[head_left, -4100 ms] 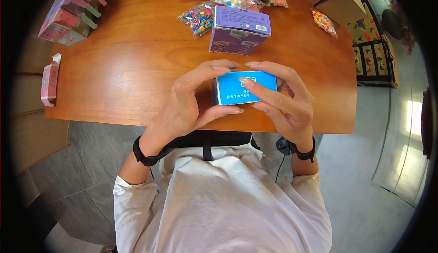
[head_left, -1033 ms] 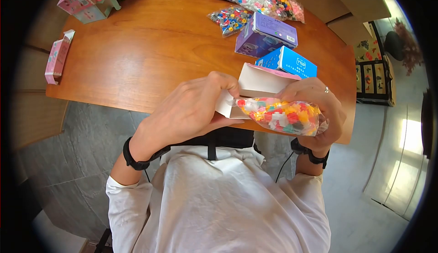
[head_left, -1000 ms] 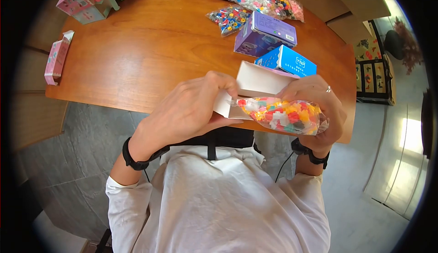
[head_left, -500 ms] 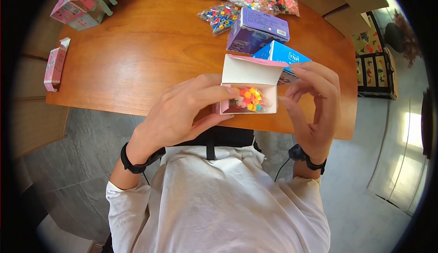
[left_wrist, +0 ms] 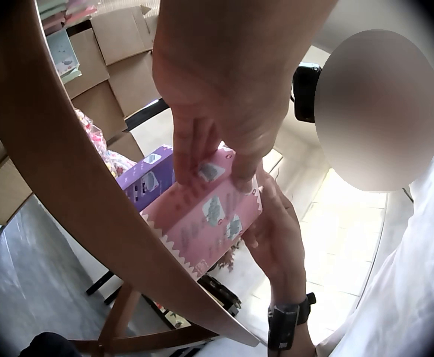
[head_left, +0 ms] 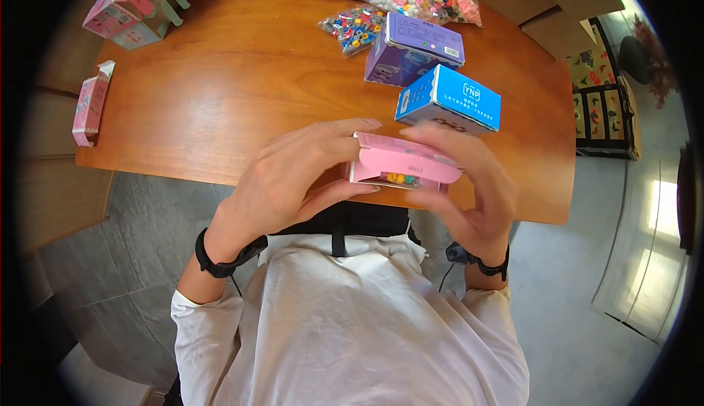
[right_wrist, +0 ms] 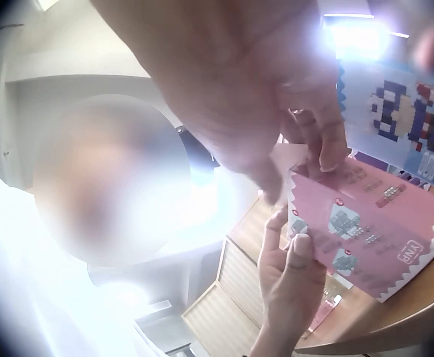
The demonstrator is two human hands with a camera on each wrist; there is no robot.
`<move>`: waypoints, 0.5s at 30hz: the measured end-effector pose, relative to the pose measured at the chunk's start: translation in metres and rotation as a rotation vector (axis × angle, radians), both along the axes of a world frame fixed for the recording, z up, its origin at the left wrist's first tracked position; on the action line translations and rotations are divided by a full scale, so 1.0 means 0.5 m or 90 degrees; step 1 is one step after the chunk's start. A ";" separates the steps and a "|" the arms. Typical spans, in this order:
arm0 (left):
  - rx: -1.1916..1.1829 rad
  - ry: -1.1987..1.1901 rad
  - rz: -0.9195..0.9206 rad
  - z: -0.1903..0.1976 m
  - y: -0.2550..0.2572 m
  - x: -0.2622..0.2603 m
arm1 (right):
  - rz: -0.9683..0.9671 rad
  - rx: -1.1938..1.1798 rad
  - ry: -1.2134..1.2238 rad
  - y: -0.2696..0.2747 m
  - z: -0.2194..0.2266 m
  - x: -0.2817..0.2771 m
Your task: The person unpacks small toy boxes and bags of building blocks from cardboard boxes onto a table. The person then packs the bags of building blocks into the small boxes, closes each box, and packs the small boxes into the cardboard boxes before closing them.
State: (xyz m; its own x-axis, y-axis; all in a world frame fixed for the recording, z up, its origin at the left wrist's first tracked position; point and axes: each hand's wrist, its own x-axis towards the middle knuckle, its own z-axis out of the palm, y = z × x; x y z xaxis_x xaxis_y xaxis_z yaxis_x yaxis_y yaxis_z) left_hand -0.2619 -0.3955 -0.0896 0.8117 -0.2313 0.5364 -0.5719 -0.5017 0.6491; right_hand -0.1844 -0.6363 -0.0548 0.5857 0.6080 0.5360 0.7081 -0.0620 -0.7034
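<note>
At the table's front edge, the left hand [head_left: 282, 168] grips the left end of a pink box [head_left: 400, 158], thumb below and fingers above. The box's lid flap is folded most of the way over, and yellow and teal pieces show through the gap beneath it. The right hand [head_left: 477, 186] is at the box's right end, fingers bent over the flap and thumb near the lower edge. The left wrist view shows the left hand [left_wrist: 217, 111] on the pink box [left_wrist: 206, 216]; in the right wrist view the right hand's fingers touch the box [right_wrist: 366, 223] near its end.
A blue box [head_left: 458, 102] stands just behind, with a purple box [head_left: 414, 47] beyond it. Bags of small coloured pieces [head_left: 356, 28] lie at the back. A small pink box [head_left: 91, 109] is at the left edge, larger boxes [head_left: 128, 10] at the back left.
The bag of coloured pieces went from the right hand into the pink box. The raised flap has since come down over it, and the right hand has moved left to the box.
</note>
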 end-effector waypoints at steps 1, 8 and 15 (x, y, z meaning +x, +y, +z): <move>-0.095 0.003 -0.007 -0.016 -0.005 -0.001 | 0.066 -0.083 -0.103 -0.002 0.007 0.007; -0.111 0.050 -0.066 -0.017 0.011 0.004 | -0.022 -0.122 -0.135 0.000 -0.007 -0.005; -0.103 -0.013 -0.036 -0.022 0.004 0.001 | -0.034 -0.102 -0.088 0.002 0.002 -0.005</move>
